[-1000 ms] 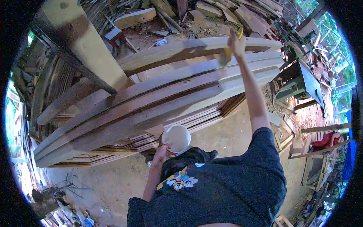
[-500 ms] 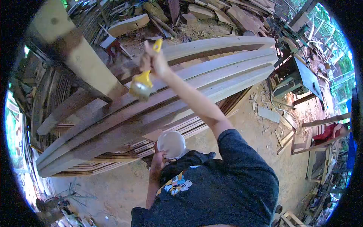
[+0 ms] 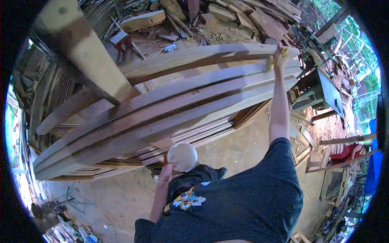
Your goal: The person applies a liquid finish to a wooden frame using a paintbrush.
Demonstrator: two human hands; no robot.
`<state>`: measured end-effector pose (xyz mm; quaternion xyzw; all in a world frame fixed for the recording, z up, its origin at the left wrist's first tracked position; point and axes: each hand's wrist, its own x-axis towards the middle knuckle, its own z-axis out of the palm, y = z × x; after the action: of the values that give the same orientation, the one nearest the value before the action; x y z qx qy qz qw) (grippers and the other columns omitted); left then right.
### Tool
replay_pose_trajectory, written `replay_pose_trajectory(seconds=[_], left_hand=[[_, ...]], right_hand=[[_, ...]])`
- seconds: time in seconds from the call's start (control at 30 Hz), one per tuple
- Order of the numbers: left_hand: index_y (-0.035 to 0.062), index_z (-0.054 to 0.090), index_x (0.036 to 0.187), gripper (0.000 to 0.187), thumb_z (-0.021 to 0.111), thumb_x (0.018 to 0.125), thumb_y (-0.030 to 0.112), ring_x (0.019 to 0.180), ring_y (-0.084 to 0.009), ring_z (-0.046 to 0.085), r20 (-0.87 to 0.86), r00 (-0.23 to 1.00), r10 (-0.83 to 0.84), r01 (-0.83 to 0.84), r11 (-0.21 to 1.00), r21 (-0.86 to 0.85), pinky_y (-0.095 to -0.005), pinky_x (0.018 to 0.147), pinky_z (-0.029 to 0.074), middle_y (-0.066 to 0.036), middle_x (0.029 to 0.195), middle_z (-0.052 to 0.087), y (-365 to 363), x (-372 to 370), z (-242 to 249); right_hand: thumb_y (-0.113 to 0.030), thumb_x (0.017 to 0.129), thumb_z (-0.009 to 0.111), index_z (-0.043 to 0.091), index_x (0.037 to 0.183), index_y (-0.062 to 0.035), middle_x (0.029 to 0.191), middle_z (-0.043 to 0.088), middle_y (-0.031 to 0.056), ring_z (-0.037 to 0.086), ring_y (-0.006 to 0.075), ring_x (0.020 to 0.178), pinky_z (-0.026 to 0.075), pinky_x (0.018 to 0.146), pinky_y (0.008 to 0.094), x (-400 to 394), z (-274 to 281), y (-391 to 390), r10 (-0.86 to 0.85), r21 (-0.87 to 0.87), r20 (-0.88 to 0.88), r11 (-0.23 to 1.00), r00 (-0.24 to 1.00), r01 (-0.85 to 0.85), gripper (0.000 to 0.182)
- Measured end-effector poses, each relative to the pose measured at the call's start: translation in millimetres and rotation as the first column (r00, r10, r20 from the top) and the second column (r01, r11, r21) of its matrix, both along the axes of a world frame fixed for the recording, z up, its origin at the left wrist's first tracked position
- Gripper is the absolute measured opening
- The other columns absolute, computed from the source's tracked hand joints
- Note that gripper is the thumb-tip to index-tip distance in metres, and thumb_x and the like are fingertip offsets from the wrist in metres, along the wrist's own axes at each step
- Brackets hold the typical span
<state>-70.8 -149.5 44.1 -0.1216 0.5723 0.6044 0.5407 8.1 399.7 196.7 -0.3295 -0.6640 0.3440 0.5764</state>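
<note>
R hand (image 3: 278, 56) clenched on yellow brush (image 3: 270, 62), far end of planks (image 3: 170, 105). L hand (image 3: 165, 172) gripped round white cup (image 3: 182, 156), held w/ tilt; spill risked if arm overstretched.

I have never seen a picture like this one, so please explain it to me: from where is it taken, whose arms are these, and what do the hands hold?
The camera sits on a person's head and looks forward and down, so the round, bent picture shows that person's own body and arms. No machine is here. The left hand holds a white cup close to the chest. The right hand reaches far out and holds a yellow-handled brush against the long wooden planks, which lie stacked on lower piles of boards. Beside them stands a green machine, and wood scraps lie on the ground behind.
</note>
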Motion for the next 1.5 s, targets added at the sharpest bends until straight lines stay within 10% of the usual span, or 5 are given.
replay_pose_trajectory(seconds=[0.3,0.47,0.63,0.93,1.5], left_hand=[[0.0044,0.034,0.107,0.041,0.047,0.068,0.011,0.081,-0.0249,0.049,-0.044,0.999,-0.012,0.009,0.997,-0.075,-0.0358,0.059,0.048,-0.013,0.099,0.043,-7.2,-1.1,-4.1],[0.0017,0.036,0.104,0.038,0.045,0.069,0.012,0.081,-0.0244,0.051,-0.878,0.379,-0.29,0.508,0.859,-0.065,-0.034,0.06,0.048,-0.013,0.097,0.047,-58.4,-13.1,-100.9],[0.0234,0.019,0.117,0.062,0.044,0.065,0.001,0.085,-0.0262,0.045,0.011,0.998,0.054,-0.054,0.996,0.072,-0.0345,0.052,0.049,-0.013,0.107,0.032,-42.5,-29.7,4.1],[-0.0027,0.033,0.108,0.043,0.044,0.068,0.01,0.071,-0.0225,0.052,-0.167,0.985,0.031,-0.025,0.999,0.033,-0.0303,0.056,0.049,-0.016,0.095,0.046,-145.2,-76.5,-1.7],[0.0214,0.016,0.117,0.061,0.043,0.066,0.004,0.085,-0.026,0.044,-0.098,0.995,-0.031,0.046,0.987,0.155,-0.0424,0.055,0.049,-0.014,0.103,0.034,-319.2,-133.0,-47.2]], right_hand=[[-0.02,0.063,0.049,0.053,0.092,-0.011,0.074,0.055,0.016,0.054,0.0296,0.071,0.042,0.061,0.0392,-128.6,-32.3,-178.3,0.028,0.159,0.93,0.868,0.366,-0.471,0.03],[-0.029,0.065,0.056,0.055,0.074,0.0005,0.066,0.054,0.0163,0.053,0.0268,0.061,0.039,0.056,0.0369,-210.4,19.7,-349.0,0.658,-0.261,0.505,0.733,0.558,-0.628,0.031],[-0.034,0.076,0.047,0.039,0.053,-0.0122,0.047,0.04,-0.0028,0.033,0.0059,0.037,0.023,0.034,0.021,-276.6,13.1,-445.8,0.658,-0.413,-0.658,0.091,0.366,-0.906,0.032],[-0.026,0.078,0.044,0.039,0.051,-0.0101,0.044,0.04,0.001,0.037,0.009,0.038,0.032,0.038,0.0219,-199.6,-34.2,-258.5,0.27,-0.096,-0.214,0.951,0.939,-0.295,0.031],[-0.024,0.072,0.054,0.05,0.061,-0.0016,0.052,0.048,0.0049,0.045,0.0117,0.05,0.037,0.046,0.0259,-350.5,6.1,-646.2,0.806,0.004,0.303,0.533,0.509,-0.846,0.025]])
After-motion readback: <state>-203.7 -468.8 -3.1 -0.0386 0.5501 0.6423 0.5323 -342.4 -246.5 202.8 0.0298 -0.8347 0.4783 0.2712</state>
